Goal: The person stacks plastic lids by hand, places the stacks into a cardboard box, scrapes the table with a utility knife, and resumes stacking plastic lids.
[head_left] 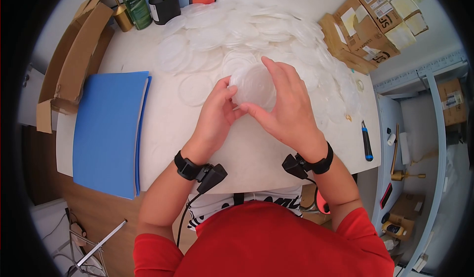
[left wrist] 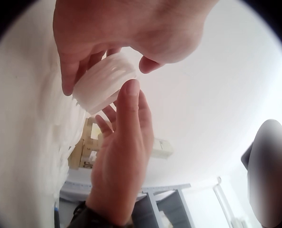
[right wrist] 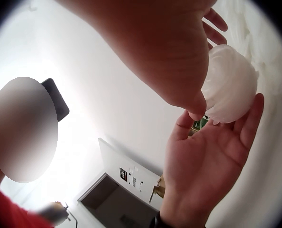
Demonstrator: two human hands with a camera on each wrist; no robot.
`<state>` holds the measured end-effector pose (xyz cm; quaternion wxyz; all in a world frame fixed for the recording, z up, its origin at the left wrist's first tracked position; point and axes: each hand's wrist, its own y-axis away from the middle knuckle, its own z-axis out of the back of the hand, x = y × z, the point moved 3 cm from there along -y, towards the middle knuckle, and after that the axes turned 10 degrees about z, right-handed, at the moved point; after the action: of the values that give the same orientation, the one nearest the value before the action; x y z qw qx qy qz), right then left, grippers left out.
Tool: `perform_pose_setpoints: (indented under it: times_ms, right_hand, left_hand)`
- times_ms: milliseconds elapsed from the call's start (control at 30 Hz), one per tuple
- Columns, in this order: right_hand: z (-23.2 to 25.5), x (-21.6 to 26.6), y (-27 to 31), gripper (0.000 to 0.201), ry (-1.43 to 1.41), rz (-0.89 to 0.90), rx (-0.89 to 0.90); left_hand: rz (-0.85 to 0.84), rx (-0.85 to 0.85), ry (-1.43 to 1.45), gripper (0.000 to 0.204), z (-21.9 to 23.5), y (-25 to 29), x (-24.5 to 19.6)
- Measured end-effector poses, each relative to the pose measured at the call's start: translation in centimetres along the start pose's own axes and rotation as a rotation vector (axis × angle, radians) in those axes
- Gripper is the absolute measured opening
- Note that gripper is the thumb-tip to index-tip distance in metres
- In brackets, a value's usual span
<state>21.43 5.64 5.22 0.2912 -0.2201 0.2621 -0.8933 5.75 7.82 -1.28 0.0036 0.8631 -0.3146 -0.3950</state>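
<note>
Wide and pale, the counter [head_left: 165,138] spreads beneath both sets of fingers, and just beyond the fingertips sprawls a great heap of clear plastic discs [head_left: 256,30], overlapping in loose layers! Well off to the left of the fingers lies a blue folder [head_left: 108,134], with a long cardboard box [head_left: 74,64] farther out past it.

Now the hands. The left hand [head_left: 212,111] has the grip: thumb on the near side, fingers curled in around the edge. The right hand [head_left: 291,101] arches round the opposite side, fingers spread, thumb at the near edge; whether every right fingertip presses, I cannot tell. Between the two sets of fingers, up off the counter, sits the stack of discs [head_left: 254,84], its pale side showing in the left wrist view.

A single disc [head_left: 196,90] lies flat just left of the left fingers, and over to the right, well apart from the right fingers, rests a slim utility knife [head_left: 366,141].

This looks like the squaring-up step, loose discs gathered into one neat pile! The next move seems to call for light, matching pressure from both sides, rims nudged level, left fingers firm enough that no disc slips out.
</note>
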Motion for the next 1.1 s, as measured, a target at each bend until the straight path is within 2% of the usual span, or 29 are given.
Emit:
perform_pose_setpoints:
  times_ms: [333, 400, 533, 600, 633, 700, 733, 800, 933, 1100]
  right_hand:
    - [0.0, 0.4, 0.0, 0.087, 0.141, -0.053, 0.011]
    - [-0.1, 0.2, 0.0, 0.088, 0.142, -0.090, 0.036]
    - [0.3, -0.1, 0.0, 0.088, 0.076, -0.110, 0.020]
    - [1.1, -0.6, 0.0, 0.079, -0.147, -0.309, 0.027]
    - [1.3, -1.1, 0.3, 0.079, -0.139, -0.312, 0.025]
    - [1.2, -3.3, 1.6, 0.061, -0.517, -0.596, -0.150]
    - [1.6, -3.8, 1.9, 0.061, -0.513, -0.598, -0.154]
    - [1.5, -4.5, 2.6, 0.046, -0.813, -0.794, -0.123]
    - [1.1, -3.8, 3.1, 0.041, -0.930, -0.813, -0.090]
    - [0.4, -3.3, 2.8, 0.047, -1.040, -0.793, -0.071]
  left_hand:
    - [-0.008, 0.016, 0.031, 0.050, -0.4, 0.1, 0.0]
    - [0.009, -0.023, -0.130, 0.051, -0.5, 0.1, 0.0]
    - [0.014, -0.045, -0.151, 0.053, -0.6, 0.2, -0.4]
    - [-0.021, 0.002, 0.019, 0.050, -0.9, 0.3, -0.9]
    - [-0.018, 0.009, 0.019, 0.050, -0.7, 0.2, -0.9]
    - [0.029, 0.041, 0.138, 0.049, 0.0, -0.2, -0.8]
    - [0.032, 0.046, 0.137, 0.049, 0.1, -0.2, -0.9]
    - [0.050, 0.033, 0.144, 0.050, 0.3, -0.3, -0.9]
    - [0.053, 0.020, 0.149, 0.049, 0.0, -0.2, -0.9]
    - [0.013, 0.068, -0.026, 0.049, -0.3, -0.3, -0.9]
